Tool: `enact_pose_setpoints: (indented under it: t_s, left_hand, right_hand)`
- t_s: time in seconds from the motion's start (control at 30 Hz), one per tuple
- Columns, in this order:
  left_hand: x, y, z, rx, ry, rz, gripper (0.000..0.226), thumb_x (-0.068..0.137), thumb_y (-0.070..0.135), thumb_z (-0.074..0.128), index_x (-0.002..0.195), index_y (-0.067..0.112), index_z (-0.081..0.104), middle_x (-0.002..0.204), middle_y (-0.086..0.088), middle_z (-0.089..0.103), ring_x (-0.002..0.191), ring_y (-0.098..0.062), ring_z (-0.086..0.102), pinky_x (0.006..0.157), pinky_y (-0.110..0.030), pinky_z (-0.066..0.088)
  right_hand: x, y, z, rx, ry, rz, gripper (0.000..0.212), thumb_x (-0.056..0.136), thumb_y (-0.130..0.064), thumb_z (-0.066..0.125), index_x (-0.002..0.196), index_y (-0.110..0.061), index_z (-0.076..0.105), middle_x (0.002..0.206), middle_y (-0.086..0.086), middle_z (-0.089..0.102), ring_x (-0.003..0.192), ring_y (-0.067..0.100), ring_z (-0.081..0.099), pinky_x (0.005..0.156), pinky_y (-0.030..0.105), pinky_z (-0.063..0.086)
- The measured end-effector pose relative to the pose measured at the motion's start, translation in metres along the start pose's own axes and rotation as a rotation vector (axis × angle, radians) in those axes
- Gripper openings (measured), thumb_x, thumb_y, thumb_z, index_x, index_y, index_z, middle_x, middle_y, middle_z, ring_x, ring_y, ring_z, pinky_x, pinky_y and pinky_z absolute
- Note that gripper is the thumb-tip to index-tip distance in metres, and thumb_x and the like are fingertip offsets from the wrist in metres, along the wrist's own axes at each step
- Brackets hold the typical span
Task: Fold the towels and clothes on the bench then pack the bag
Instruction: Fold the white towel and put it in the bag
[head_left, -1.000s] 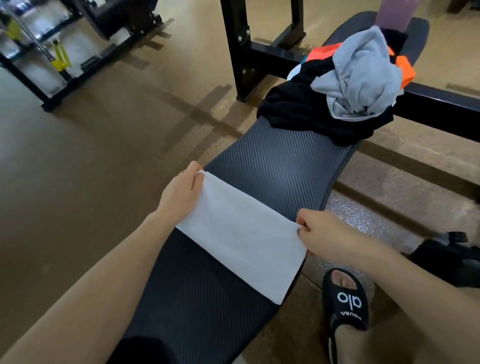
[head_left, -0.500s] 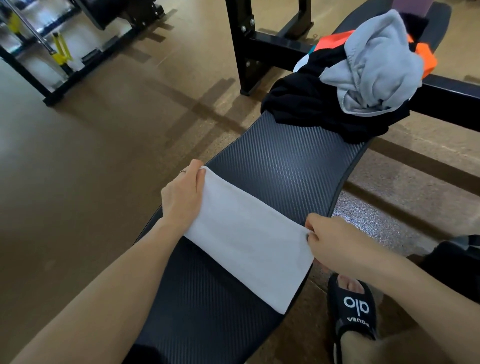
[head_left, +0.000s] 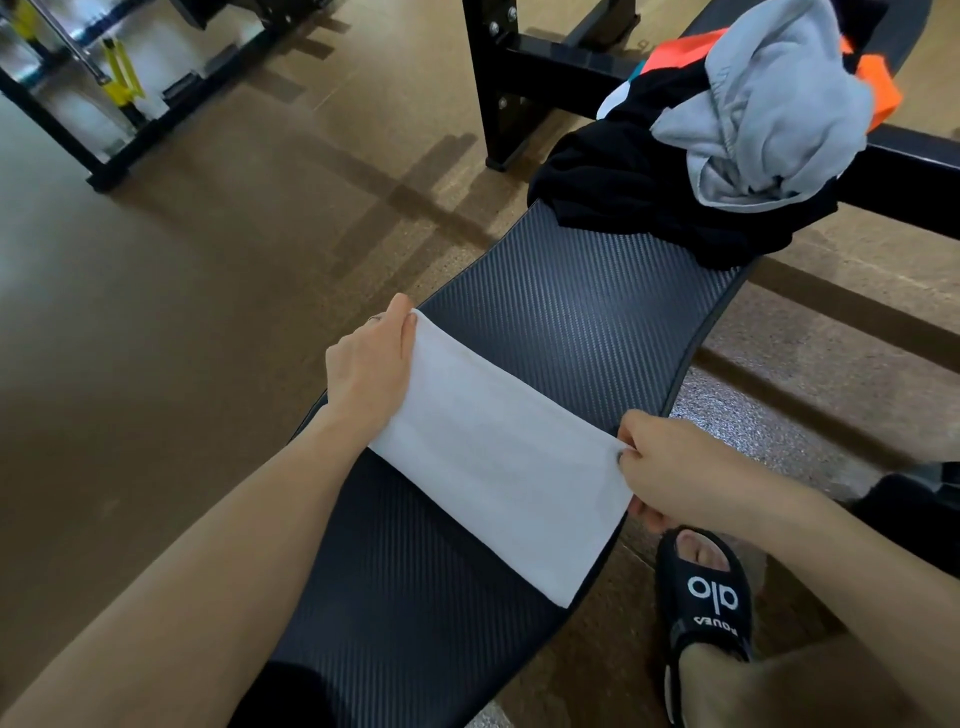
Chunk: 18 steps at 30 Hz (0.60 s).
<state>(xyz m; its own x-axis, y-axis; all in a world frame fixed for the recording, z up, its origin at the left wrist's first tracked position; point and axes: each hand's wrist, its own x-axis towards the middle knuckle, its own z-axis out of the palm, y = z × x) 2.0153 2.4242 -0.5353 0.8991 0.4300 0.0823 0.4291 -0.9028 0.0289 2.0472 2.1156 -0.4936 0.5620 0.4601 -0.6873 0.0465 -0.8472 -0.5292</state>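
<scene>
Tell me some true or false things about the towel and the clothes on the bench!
1. Both hands hold the white towel. True: the left hand and right hand grip its opposite ends.
2. The towel lies on the floor. False: it lies on the bench.
3. A grey garment sits on top of the black clothes. True.
4. The clothes pile is neatly folded. False: it is crumpled.
5. The foot is bare. False: it wears a black sandal.

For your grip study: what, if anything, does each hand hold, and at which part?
Both hold the white towel lying on the bench: the left hand grips its far left corner, the right hand pinches its right edge.
</scene>
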Motion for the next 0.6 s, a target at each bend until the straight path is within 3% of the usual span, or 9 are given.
enact_pose_setpoints:
  t_s: [0.2,0.37,0.6]
  left_hand:
    - [0.001,0.001,0.0,0.013,-0.022,0.054,0.019,0.109,0.028,0.026,0.106,0.019,0.042,0.083,0.002,0.056,0.066,-0.027,0.056,0.063,-0.039,0.045]
    - [-0.001,0.001,0.0,-0.007,-0.054,0.07,0.017,0.109,0.023,0.029,0.108,0.016,0.045,0.088,-0.001,0.055,0.068,-0.025,0.057,0.061,-0.042,0.049]
    - [0.007,0.005,-0.001,0.042,-0.13,0.045,0.024,0.108,0.024,0.03,0.118,0.01,0.046,0.112,-0.01,0.055,0.095,-0.03,0.056,0.066,-0.041,0.045]
  right_hand:
    - [0.0,-0.001,-0.002,0.076,-0.012,0.041,0.011,0.099,-0.014,0.04,0.097,-0.009,0.05,0.081,0.016,0.07,0.068,0.03,0.072,0.066,0.047,0.061]
    - [0.004,0.004,-0.003,-0.021,0.019,0.041,0.011,0.102,-0.023,0.044,0.098,-0.013,0.047,0.088,0.012,0.067,0.071,0.026,0.073,0.061,0.043,0.062]
    - [0.008,0.02,0.003,0.026,0.076,-0.001,0.013,0.1,-0.031,0.052,0.096,-0.019,0.048,0.091,0.007,0.066,0.071,0.02,0.07,0.055,0.033,0.06]
